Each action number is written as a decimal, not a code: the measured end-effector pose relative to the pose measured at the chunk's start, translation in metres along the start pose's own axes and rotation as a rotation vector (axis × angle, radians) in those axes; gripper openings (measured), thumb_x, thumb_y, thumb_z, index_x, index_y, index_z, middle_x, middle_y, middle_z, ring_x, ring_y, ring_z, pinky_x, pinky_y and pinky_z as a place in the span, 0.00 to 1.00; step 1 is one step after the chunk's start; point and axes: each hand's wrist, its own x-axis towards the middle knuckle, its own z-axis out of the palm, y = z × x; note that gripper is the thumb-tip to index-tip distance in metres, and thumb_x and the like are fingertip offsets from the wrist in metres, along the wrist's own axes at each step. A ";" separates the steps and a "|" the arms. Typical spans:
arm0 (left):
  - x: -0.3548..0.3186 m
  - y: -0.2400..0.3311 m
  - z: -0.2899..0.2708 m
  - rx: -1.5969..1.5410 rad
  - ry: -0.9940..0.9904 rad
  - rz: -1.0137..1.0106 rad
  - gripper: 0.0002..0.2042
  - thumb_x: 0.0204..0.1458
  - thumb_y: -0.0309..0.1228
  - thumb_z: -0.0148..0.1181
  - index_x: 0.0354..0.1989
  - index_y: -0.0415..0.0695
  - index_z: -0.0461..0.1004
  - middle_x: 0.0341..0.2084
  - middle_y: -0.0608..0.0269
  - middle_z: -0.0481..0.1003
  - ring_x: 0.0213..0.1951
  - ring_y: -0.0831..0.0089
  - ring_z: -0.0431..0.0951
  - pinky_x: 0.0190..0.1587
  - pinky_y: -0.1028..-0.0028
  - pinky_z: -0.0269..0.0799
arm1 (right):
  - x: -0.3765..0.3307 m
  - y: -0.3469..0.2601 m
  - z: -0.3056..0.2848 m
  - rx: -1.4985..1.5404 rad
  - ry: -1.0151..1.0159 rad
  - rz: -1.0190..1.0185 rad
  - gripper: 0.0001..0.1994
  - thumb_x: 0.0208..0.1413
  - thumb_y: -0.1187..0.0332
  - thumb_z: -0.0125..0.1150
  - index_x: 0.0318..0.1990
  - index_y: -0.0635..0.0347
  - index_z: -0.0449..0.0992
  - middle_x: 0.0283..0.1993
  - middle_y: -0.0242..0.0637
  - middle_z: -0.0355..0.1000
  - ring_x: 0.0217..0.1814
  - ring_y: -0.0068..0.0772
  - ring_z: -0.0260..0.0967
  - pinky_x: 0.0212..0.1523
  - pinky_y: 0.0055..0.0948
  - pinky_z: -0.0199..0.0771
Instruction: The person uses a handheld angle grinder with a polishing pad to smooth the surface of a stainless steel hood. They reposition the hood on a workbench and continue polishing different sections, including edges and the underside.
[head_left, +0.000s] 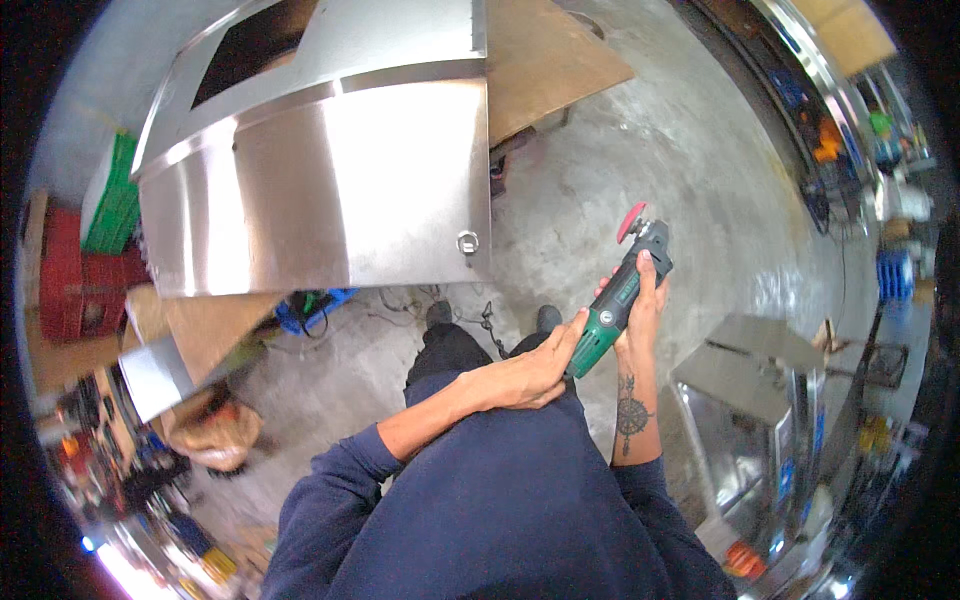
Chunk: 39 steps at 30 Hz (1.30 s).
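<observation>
A green and black angle grinder (612, 305) with a red disc (631, 221) is held in front of my body, its disc end pointing up and away. My right hand (643, 300) wraps around the grinder's dark front part, thumb along its top. Against the green rear part of the body lies my left hand (540, 368), its fingers stretched along the side; the fingertips' far side is partly hidden. To the left and ahead stands a large brushed stainless steel cabinet (400, 190) with a small round latch (467, 242) near its lower right corner.
A brown board (555, 65) sticks out behind the cabinet. Red (85, 290) and green crates (112, 195) are stacked at the left. A metal box (745, 400) stands on the concrete floor (600, 180) at my right. Cables (487, 325) lie near my feet.
</observation>
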 end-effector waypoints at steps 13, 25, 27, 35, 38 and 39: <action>0.101 -0.114 -0.460 1.333 0.481 -0.088 0.40 0.58 0.56 0.71 0.71 0.39 0.72 0.69 0.43 0.71 0.68 0.43 0.72 0.71 0.51 0.68 | 0.003 0.029 -0.018 -0.063 0.097 0.105 0.35 0.66 0.51 0.73 0.70 0.50 0.60 0.40 0.41 0.74 0.28 0.36 0.81 0.26 0.37 0.86; 0.108 -0.107 -0.477 1.341 0.375 -0.076 0.40 0.65 0.56 0.65 0.78 0.42 0.66 0.74 0.46 0.68 0.75 0.50 0.67 0.78 0.55 0.61 | 0.012 0.129 -0.030 -0.199 0.061 0.047 0.47 0.61 0.53 0.80 0.76 0.68 0.56 0.61 0.49 0.76 0.62 0.37 0.76 0.63 0.37 0.77; 0.107 -0.105 -0.475 1.359 0.371 -0.102 0.41 0.66 0.58 0.64 0.79 0.43 0.66 0.74 0.47 0.68 0.75 0.51 0.67 0.78 0.55 0.61 | 0.013 0.147 -0.031 -0.272 0.097 -0.009 0.49 0.60 0.50 0.81 0.77 0.68 0.56 0.63 0.54 0.76 0.64 0.42 0.77 0.65 0.40 0.76; 0.102 -0.109 -0.483 1.402 0.366 -0.025 0.39 0.66 0.56 0.66 0.78 0.43 0.67 0.73 0.45 0.69 0.74 0.52 0.68 0.78 0.56 0.60 | 0.010 0.161 -0.028 -0.341 0.064 0.019 0.53 0.60 0.44 0.78 0.77 0.71 0.53 0.65 0.62 0.74 0.68 0.54 0.75 0.70 0.46 0.72; 0.101 -0.113 -0.487 1.380 0.344 -0.006 0.39 0.66 0.57 0.65 0.78 0.44 0.67 0.74 0.45 0.69 0.75 0.51 0.67 0.78 0.54 0.60 | 0.019 0.182 -0.029 -0.361 0.068 0.005 0.53 0.61 0.43 0.77 0.77 0.70 0.52 0.66 0.63 0.73 0.68 0.57 0.75 0.69 0.47 0.73; 0.099 -0.114 -0.489 1.389 0.344 -0.016 0.40 0.66 0.57 0.65 0.78 0.44 0.67 0.74 0.45 0.69 0.75 0.50 0.67 0.78 0.54 0.60 | 0.018 0.188 -0.031 -0.354 0.068 0.012 0.53 0.61 0.43 0.77 0.77 0.69 0.52 0.65 0.64 0.74 0.67 0.58 0.76 0.68 0.48 0.74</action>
